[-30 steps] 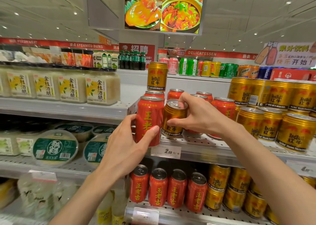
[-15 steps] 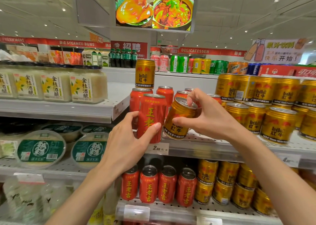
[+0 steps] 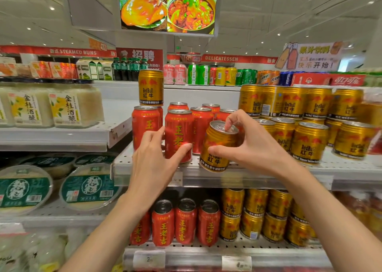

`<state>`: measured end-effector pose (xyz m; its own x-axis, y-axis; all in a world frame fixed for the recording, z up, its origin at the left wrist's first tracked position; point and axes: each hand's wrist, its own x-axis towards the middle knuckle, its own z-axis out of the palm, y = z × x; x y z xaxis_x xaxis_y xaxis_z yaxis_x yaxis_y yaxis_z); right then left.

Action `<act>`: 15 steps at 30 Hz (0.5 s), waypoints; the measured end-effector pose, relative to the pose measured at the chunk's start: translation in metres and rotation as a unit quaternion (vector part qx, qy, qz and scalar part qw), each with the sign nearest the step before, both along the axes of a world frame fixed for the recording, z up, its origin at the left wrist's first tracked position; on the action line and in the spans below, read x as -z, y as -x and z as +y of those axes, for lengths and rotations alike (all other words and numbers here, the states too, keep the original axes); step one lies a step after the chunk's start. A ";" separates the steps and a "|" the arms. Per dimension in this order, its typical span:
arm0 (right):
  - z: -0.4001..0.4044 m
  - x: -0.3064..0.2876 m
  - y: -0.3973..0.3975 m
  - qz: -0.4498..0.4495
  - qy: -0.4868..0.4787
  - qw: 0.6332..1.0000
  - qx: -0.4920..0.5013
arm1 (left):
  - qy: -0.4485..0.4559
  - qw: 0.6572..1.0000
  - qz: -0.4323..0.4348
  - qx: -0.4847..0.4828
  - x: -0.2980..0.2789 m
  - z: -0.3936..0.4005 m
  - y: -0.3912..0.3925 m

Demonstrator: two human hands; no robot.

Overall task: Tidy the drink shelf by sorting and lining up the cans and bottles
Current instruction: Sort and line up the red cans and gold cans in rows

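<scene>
Step in hand: sorting, as I judge it; a gold can is being taken out from among the red cans at the front of the shelf.
Right hand: fingers curled over the gold can; one fingertip rests on its lid, the thumb presses its front near the label, the rest wrap behind it.
Gold can: tilted, its top leaning away from the thumb and its bottom edge hanging over the shelf lip; whether it touches the shelf I cannot tell.
Left hand: fingers and thumb spread round a red can, thumb on its front, fingers behind its far side.
Red can: upright on the shelf, just beside the gold can's thumb side, with the other red cans behind the fingertips.
Gold stack: past the back of the right hand, well clear of the red group; the likely home for the held can.
Stray can: another gold one stands on top of a red can, above the left fingertips; still to be sorted.
Next move calls for: lifting the gold can clear of the lip, carrying it toward the gold stack and setting it upright, label forward, while the left hand steadies the red can.
</scene>
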<state>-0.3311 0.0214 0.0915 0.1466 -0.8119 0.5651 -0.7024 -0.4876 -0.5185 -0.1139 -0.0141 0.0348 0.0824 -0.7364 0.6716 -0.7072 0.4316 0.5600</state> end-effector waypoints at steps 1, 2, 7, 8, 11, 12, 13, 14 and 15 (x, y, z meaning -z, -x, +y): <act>0.000 0.001 -0.001 -0.002 0.001 1.000 0.002 | 0.004 1.000 0.001 0.000 0.000 -0.001 0.001; 0.001 0.001 -0.001 -0.004 0.002 1.000 0.003 | 0.008 1.000 0.003 0.003 0.001 -0.001 0.001; 0.006 0.006 -0.002 -0.046 -0.005 0.999 0.001 | 0.036 0.998 0.017 0.050 0.015 0.004 -0.008; 0.007 0.007 -0.002 -0.061 -0.011 0.998 -0.002 | 0.053 0.997 0.019 0.054 0.020 0.006 -0.010; 0.013 0.012 -0.002 -0.119 -0.031 0.992 -0.012 | 0.119 0.991 0.022 0.061 0.031 0.018 -0.012; 0.015 0.014 -0.003 -0.131 -0.032 0.991 -0.010 | 0.129 0.989 0.016 0.073 0.033 0.023 -0.011; 0.017 0.016 -0.003 -0.142 -0.033 0.989 -0.008 | 0.128 0.987 0.006 0.093 0.036 0.027 -0.009; 0.019 0.019 -0.003 -0.154 -0.035 0.987 -0.006 | 0.119 0.986 -0.005 0.121 0.037 0.031 -0.006; 0.022 0.022 -0.003 -0.168 -0.040 0.985 -0.008 | 0.106 0.983 -0.017 0.149 0.038 0.035 -0.002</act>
